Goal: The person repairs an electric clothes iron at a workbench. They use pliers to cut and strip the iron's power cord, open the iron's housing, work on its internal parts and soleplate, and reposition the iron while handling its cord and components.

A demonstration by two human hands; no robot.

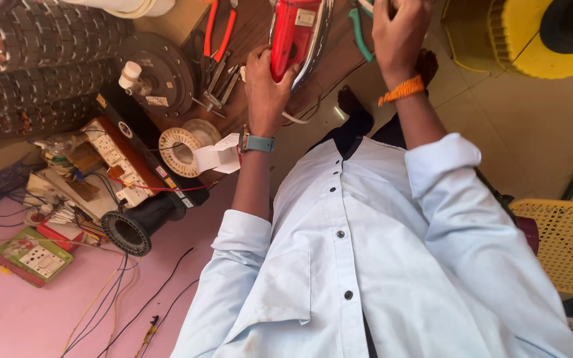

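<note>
Head view looked down the wearer's own front: pale blue shirt filled most of the frame, sleeves rolled.

Brown worktop ran across the top, its near edge toward the person. Pink surface lay at lower left, tiled floor at right.

Stack of dark stators sat at the far left corner. Yellow fan housing stood off the worktop, top right. Yellow mesh chair was at the right edge of frame.

Round motor plate with a white knob lay on the worktop's left end. Switchboard with sockets lay just below it, past the worktop's left edge, red wire trailing across it. Black ribbed cylinder lay beside the board on the pink surface.

Iron, red body with a metal soleplate, was tilted up on edge near the worktop's middle, top cut by the frame.

Left hand gripped the iron's red body from below, fingers wrapped around it; watch on that wrist. Right hand was closed at the iron's far side, orange thread on the wrist; couldn't tell what it pinched, fingers ran out of frame.

Wire spool sat near the worktop's near edge, white box touching it. Red pliers lay left of the iron, green-handled tool right of it. Small green card lay on the pink surface.
</note>
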